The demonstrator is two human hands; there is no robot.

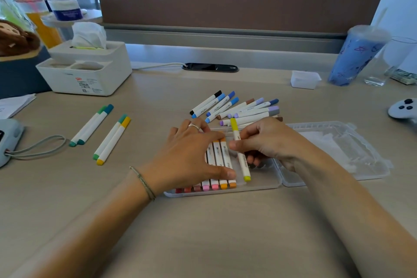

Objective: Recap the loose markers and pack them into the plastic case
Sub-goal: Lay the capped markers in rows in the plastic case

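**Desk, mid-pack: yellow marker over case**

Beige desk [203,232], matte, faint grain; brown partition behind. Clear plastic case [266,181] at centre, lid [338,146] flipped open to the right, translucent, ribbed rim.

Hidden: far ends of the packed row [216,165] under the left hand [191,158]; leftmost reds mostly covered, only near caps showing. Right ring and little fingers tucked below the marker, hard to read. Print on barrels illegible.

Yellow marker [240,151]: white barrel, yellow caps both ends, long axis near–far, slightly tilted, far end leaning left. Pinched mid-barrel by right hand [268,142], thumb and forefinger curled round it, just right of the orange markers, over the bare part of the case.

Left hand flat, fingers straight, pressing the packed row; thumb on the near part of the barrels. Ring and bracelet on that hand.

Row order by near caps: reds, pinks, oranges, parallel, touching.

Loose pile [237,108] of blue, purple, brown, black markers beyond the case, fanned. Four green/yellow markers [101,133] in two pairs well left, diagonal.

Tissue box [90,70] far left, blue cup [356,58] far right.
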